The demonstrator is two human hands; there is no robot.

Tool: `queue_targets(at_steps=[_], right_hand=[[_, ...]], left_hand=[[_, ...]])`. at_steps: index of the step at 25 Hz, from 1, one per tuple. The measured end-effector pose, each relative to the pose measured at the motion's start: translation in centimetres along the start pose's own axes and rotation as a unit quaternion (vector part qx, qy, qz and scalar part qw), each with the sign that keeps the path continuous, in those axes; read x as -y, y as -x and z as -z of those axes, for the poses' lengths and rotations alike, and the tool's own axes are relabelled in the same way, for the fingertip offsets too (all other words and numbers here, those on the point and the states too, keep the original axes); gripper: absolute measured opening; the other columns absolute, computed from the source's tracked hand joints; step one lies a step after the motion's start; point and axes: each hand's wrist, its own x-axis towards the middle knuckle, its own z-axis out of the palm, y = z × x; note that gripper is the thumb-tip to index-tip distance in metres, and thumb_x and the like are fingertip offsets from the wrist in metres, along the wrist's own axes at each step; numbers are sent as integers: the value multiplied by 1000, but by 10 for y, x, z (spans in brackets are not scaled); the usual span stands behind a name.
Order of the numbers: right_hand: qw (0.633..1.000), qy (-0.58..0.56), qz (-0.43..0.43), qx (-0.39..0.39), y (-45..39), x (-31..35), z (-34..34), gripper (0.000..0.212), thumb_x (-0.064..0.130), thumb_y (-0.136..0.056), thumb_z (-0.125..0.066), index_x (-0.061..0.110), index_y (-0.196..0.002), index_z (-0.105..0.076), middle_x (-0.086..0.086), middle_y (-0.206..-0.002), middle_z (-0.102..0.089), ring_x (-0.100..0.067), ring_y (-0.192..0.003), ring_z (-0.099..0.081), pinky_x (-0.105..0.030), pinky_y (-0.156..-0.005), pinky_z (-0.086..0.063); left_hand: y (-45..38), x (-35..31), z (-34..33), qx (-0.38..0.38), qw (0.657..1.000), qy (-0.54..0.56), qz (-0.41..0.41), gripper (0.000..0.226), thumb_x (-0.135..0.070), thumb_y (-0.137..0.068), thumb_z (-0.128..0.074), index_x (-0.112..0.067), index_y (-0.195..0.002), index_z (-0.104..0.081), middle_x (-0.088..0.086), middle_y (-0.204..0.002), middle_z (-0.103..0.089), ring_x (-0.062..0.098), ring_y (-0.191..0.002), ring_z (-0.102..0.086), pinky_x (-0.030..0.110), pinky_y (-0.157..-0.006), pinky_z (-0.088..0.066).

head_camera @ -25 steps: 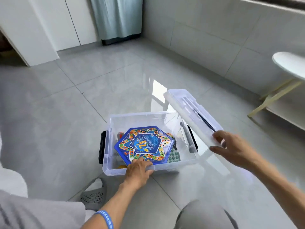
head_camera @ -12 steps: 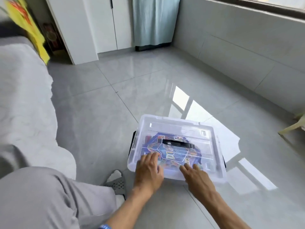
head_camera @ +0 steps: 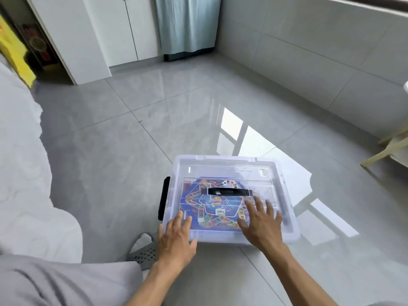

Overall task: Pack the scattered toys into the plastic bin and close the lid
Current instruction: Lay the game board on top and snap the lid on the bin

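left hand [head_camera: 176, 237]: fingers straight and spread, laid flat on the near-left corner of the lid [head_camera: 225, 166]; it grips nothing. right hand [head_camera: 261, 224]: fingers extended and spread wide, palm down on the near-right part of the lid, fingertips just short of the black carry handle [head_camera: 229, 191] at 12 o'clock from the hand; it holds nothing.

surroundings, left to right: a pale grey couch [head_camera: 24, 173] fills the 9 o'clock edge. a grey trouser leg [head_camera: 66, 281] lies at 7 o'clock. a grey perforated slipper [head_camera: 143, 252] sits on the floor just beside the left wrist. grey glossy floor tiles [head_camera: 154, 129] run toward 12 o'clock, ending at a white cabinet [head_camera: 106, 34] and a pale blue curtain [head_camera: 187, 25]. a pale wooden furniture leg [head_camera: 379, 155] enters at 3 o'clock.

container: the clear plastic bin [head_camera: 293, 226] stands on the floor at centre, between both hands and the window reflections. the lid lies on top of it. a black side latch [head_camera: 163, 197] shows on its left end. through the lid, a blue star-shaped game board [head_camera: 218, 208] is visible inside; other contents cannot be told.
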Motion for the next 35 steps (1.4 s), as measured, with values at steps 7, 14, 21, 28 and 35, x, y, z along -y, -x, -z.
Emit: queue_targets(at_steps=[7,14,21,28,35], right_hand=[[992,22,5,121,-15,-16,5,81,76,-86,-39,43,-154,-8,11,-164,6,-27,-152,-3,-56,-116,-22],[991,16,1,133,-16,-16,2,92,80,-81,-43,42,-154,-1,8,-164,13,-29,-151,2,-60,-115,-20],[993,19,-12,119,-17,-13,-5,79,73,-89,-35,41,-155,-3,9,-164,12,-28,-152,2,-58,-117,-16],[996,12,10,88,-12,-14,-1,68,64,-94,-38,40,-153,-14,8,-165,-3,-27,-150,-14,-53,-113,-24],[867,-348,-324,-152,-33,-93,-1,66,40,-91,-59,13,-147,-35,-9,-148,-45,-33,-129,-43,-43,-105,-35]], left_hand=[[-6,-4,2,-11,1000,-5,-17,68,-57,-87,-45,-24,-145,-33,5,-159,-18,20,-144,-24,41,-119,-8],[-47,33,26,-112,948,226,192,58,-49,-82,-62,-18,-129,-47,8,-131,-47,30,-122,-44,40,-95,-39],[-79,32,11,-146,918,272,250,66,-42,-74,-73,-9,-127,-54,13,-127,-53,31,-113,-53,39,-89,-48],[-78,11,18,-205,973,39,97,34,-18,-80,-66,-8,-111,-58,12,-122,-52,32,-113,-51,42,-91,-44],[-61,-41,-44,-59,992,-25,-110,83,-78,-72,21,-42,-146,13,-4,-155,28,22,-144,25,43,-113,23]])
